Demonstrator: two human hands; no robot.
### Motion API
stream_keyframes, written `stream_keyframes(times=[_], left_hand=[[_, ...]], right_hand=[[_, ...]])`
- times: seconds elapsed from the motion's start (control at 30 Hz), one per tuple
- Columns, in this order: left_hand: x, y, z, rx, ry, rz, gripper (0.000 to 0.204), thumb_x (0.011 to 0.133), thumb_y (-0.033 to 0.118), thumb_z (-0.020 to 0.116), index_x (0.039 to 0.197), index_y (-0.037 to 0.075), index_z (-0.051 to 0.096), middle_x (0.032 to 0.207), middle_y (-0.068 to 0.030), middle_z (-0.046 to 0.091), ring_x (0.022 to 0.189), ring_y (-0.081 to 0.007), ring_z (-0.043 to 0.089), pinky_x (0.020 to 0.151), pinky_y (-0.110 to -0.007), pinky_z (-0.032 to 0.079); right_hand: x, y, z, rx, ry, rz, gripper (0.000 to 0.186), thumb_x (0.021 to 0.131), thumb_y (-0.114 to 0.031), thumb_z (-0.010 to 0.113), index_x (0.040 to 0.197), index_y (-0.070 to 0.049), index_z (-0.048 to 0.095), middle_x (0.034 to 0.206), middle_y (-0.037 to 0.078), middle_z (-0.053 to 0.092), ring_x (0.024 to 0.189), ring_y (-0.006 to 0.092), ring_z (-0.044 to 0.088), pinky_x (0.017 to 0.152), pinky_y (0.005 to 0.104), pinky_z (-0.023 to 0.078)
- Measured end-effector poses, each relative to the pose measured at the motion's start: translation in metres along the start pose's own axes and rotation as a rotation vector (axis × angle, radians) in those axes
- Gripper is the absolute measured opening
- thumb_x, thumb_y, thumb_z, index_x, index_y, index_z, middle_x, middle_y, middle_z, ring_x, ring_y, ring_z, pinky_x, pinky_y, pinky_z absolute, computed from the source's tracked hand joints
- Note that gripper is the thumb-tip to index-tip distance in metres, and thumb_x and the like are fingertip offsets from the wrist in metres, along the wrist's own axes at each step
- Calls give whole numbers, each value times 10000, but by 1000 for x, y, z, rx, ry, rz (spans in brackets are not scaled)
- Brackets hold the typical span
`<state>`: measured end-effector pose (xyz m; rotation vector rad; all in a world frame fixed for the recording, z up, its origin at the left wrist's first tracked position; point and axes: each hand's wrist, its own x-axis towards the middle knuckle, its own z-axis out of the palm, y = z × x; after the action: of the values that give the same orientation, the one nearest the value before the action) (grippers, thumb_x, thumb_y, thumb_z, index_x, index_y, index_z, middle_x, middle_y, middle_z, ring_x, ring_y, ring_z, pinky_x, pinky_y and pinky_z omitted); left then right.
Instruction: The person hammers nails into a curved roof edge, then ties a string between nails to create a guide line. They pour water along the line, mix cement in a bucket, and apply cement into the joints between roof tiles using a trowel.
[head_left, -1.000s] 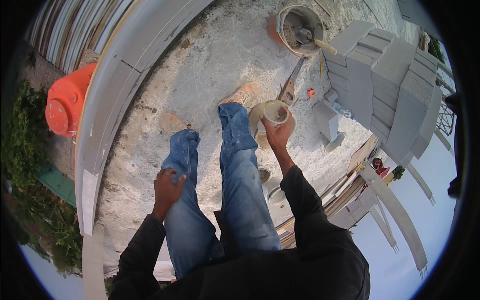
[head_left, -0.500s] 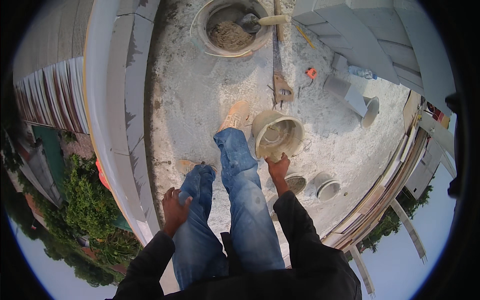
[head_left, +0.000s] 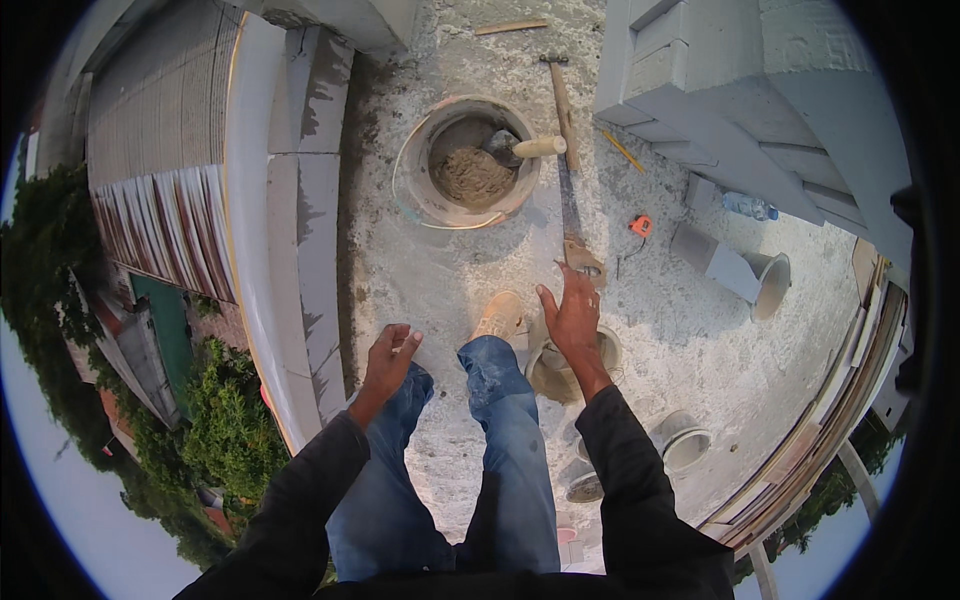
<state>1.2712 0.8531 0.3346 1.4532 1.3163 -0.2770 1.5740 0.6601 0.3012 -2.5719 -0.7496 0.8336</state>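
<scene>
My right hand is over a grey bucket, fingers apart and nothing in it. It hides part of that bucket, and its fingertips overlap the wooden handle of a handsaw in view; whether they touch I cannot tell. My left hand hangs above my left leg, fingers loosely bent, with nothing visible in it. Ahead stands a large bucket with wet mortar inside. A trowel with a pale wooden handle rests in it. Beside it lies a wooden-handled hammer.
An orange tape measure, a yellow pencil and a plastic bottle lie right. Grey blocks are stacked there. A tipped bucket and smaller buckets lie around. A low block wall edges the left.
My right hand has let go of the grey bucket's rim and moved forward toward the saw handle. My left hand has moved slightly forward and right. The view has shifted, bringing the mortar bucket lower in it.
</scene>
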Motion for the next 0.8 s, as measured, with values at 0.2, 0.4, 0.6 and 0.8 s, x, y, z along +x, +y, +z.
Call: stream_keyframes(times=[0.2, 0.4, 0.6, 0.8], left_hand=[[112, 26, 26, -271, 105, -215, 730, 1034, 584, 682, 1444, -6, 554, 1256, -151, 671, 1188, -240, 641, 979, -384, 531], [196, 61, 40, -599, 64, -357, 914, 975, 757, 632, 1472, 3, 493, 1321, -152, 585, 1248, -259, 588, 952, -416, 536], [252, 91, 43, -790, 52, -413, 718, 1067, 671, 555, 1183, -34, 619, 1040, -137, 666, 1013, -219, 673, 886, -390, 548], [295, 149, 25, -601, 315, 20, 721, 1079, 651, 549, 1062, -56, 687, 756, -107, 635, 746, -227, 593, 758, -465, 509]], right_hand=[[178, -59, -28, -161, 368, -226, 652, 985, -358, 775, 1489, -27, 526, 1380, 256, 577, 1324, 445, 548, 1081, 551, 474], [259, -104, -30, -549, -247, -16, 602, 921, -452, 824, 1308, -20, 665, 1202, 226, 736, 1091, 405, 732, 873, 510, 593], [239, -125, 40, -624, -509, -71, 466, 1024, -329, 640, 1342, 11, 607, 1058, 272, 777, 976, 426, 777, 857, 534, 606], [232, -138, -10, -595, -549, 11, 462, 1032, -270, 588, 1368, 31, 492, 1027, 322, 740, 996, 506, 736, 874, 592, 584]])
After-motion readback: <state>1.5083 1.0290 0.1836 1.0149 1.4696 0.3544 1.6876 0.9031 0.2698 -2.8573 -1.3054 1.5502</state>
